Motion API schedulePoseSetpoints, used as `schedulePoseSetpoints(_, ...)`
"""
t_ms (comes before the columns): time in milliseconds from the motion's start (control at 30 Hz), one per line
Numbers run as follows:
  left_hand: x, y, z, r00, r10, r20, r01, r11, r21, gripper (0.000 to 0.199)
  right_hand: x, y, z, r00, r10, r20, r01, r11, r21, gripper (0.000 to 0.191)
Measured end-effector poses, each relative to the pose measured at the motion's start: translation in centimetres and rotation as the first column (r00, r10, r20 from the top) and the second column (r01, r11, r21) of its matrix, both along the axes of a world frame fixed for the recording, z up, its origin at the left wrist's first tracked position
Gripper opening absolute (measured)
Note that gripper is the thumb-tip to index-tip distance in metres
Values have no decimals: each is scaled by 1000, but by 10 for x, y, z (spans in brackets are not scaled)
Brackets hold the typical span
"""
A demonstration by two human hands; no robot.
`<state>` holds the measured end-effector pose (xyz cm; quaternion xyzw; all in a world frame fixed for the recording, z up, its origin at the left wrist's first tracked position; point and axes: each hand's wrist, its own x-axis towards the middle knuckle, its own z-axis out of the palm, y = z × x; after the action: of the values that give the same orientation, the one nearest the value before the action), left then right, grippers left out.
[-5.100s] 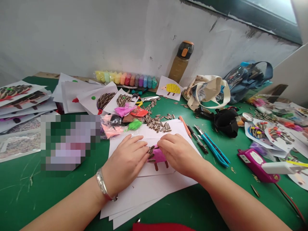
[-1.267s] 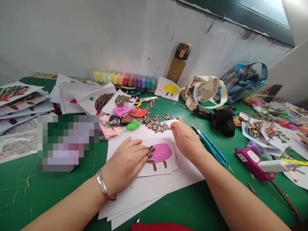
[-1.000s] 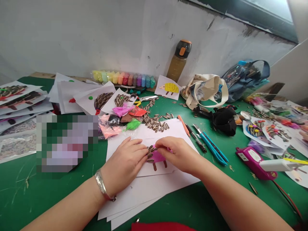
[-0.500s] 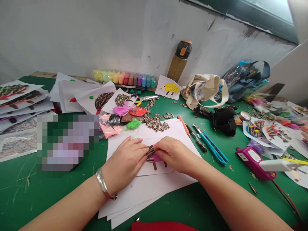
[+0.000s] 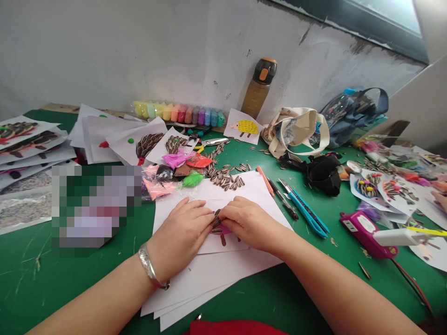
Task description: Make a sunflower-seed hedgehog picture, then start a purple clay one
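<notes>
A small white card [image 5: 223, 247] with a pink clay shape, brown clay legs and striped sunflower seeds [image 5: 217, 222] lies on larger white sheets [image 5: 181, 274]. My left hand [image 5: 183, 232] rests flat on the card's left side, its fingers stretched toward the seeds. From the right, my right hand [image 5: 247, 223] reaches over the pink shape, its fingertips pinched together at the seeds; whatever is between them is hidden. Beyond the hands lies a pile of loose seeds [image 5: 225, 177]. Bags of coloured clay [image 5: 160, 181] sit to the left of the pile.
To the right are a blue cutter [image 5: 303, 207], a pen [image 5: 282, 200], a black pouch [image 5: 324, 174] and a magenta device [image 5: 366, 232] with a cord. A bottle [image 5: 258, 88] stands by the wall. Another person's hand [image 5: 440, 197] shows at the right edge.
My right hand has shifted slightly left over the seeds, covering more of the pink shape. My left hand stays on the card. Another person's hand at the right edge has moved slightly.
</notes>
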<state>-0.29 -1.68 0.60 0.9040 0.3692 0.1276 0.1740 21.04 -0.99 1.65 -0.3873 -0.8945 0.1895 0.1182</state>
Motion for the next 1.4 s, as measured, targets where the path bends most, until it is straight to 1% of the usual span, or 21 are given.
schedulePoseSetpoints(100,0,-1,-1,1000,5,19,-5,1000,8,27,6,0,3,999,-33,-25,33,999,-3,10)
schedulePoseSetpoints(200,-1,-1,-3,998,18,52,-19,999,29,25,12,0,4,995,-97,-39,98,995,20,15)
schedulePoseSetpoints(267,-1,-2,-3,998,25,60,-27,999,38,24,14,0,3,995,-98,-31,99,995,28,19)
schedulePoseSetpoints(433,0,-1,0,999,7,39,-8,1000,28,26,10,-2,-2,997,-78,-6,78,997,25,19)
schedulePoseSetpoints(567,-1,-1,-1,999,4,50,-6,999,40,26,11,1,1,993,-111,-48,110,994,-15,18)
schedulePoseSetpoints(633,-1,-1,-3,998,10,65,-13,999,47,26,18,6,1,980,-176,-93,174,984,-35,19)
schedulePoseSetpoints(700,-2,-2,-3,997,18,76,-21,999,49,25,27,13,-2,951,-273,-145,274,962,-18,20)
schedulePoseSetpoints(767,-2,-2,-3,997,19,80,-22,999,41,25,37,22,-8,915,-357,-188,375,925,67,24)
schedulePoseSetpoints(833,-2,-1,-2,997,11,78,-14,999,32,26,41,30,-15,902,-371,-222,407,902,145,29)
schedulePoseSetpoints(933,-1,0,1,996,-1,84,-2,999,33,27,38,38,-21,915,-369,-165,398,895,203,33)
schedulePoseSetpoints(1067,-1,1,3,994,-4,106,1,999,35,29,28,43,-20,941,-337,17,320,908,272,28)
schedulePoseSetpoints(1167,-1,2,3,994,-12,105,8,999,39,30,26,42,-21,933,-343,109,292,899,327,26)
schedulePoseSetpoints(1300,-2,2,3,994,-17,112,12,999,45,28,27,40,-25,921,-360,150,277,874,400,25)
schedulePoseSetpoints(1400,-2,2,4,992,-11,125,5,999,45,29,28,37,-23,918,-385,98,323,867,380,24)
